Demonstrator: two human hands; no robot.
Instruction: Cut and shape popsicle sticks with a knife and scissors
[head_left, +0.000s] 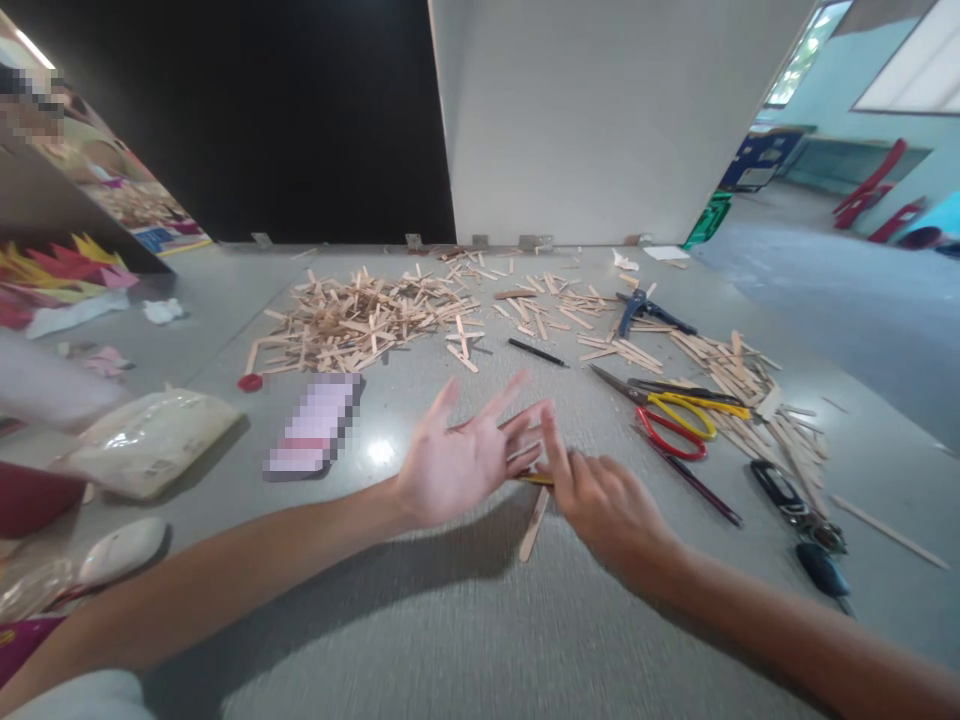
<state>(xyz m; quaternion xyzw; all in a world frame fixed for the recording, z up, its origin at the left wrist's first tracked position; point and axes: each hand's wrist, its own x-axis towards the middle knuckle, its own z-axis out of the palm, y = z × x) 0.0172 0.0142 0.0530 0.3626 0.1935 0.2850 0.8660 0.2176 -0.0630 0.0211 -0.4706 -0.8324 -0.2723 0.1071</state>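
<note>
My left hand (pixel 465 460) is raised over the middle of the grey table, palm up with its fingers spread and nothing in it. Beside it my right hand (pixel 600 495) points its index finger up near the left fingertips; its other fingers are curled, and what they hold, if anything, is hidden. Under the hands lies a wooden stick (pixel 534 525), with a yellowish piece (pixel 534 479) across its upper end, partly hidden by the fingers. Beyond the hands are a black pen (pixel 538 352) and a few crossed sticks (pixel 463 340).
A large heap of sticks (pixel 360 318) lies behind; more sticks (pixel 727 370) spread right. Scissors (pixel 679 418), blue pliers (pixel 637 308) and keys (pixel 821 570) are on the right. A phone (pixel 315 425), plastic bag (pixel 154 440) and white mouse (pixel 124 550) are left. Upright panels (pixel 585 120) stand behind.
</note>
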